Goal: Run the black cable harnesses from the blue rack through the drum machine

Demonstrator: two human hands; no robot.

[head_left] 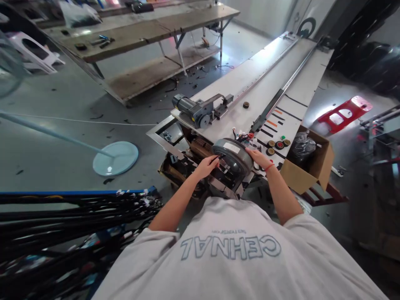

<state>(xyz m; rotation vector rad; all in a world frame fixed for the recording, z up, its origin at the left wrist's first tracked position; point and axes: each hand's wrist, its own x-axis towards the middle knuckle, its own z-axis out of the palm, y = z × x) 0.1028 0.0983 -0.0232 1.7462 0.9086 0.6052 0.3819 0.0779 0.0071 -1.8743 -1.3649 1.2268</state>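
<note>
A round dark grey drum [225, 147] with a white label on its top stands at the near end of the long white bench. My right hand [256, 157] grips the drum's right rim, fingers curled over the edge. At its left side, my left hand [207, 166] is closed in a pinch close to the rim. A thin dark piece shows by those fingertips, too small to name. Just behind the drum lies a bunch of wires with connectors [242, 136]. Rolls of tape [279, 145] sit to the right, near my right hand.
A grey motor unit [190, 109] is mounted on the bench's left edge, and a metal rail [275, 102] runs along it. Strips of black and orange tape stick to the top. An open cardboard box [323, 160] stands right; bundled black cables [78, 216] lie left.
</note>
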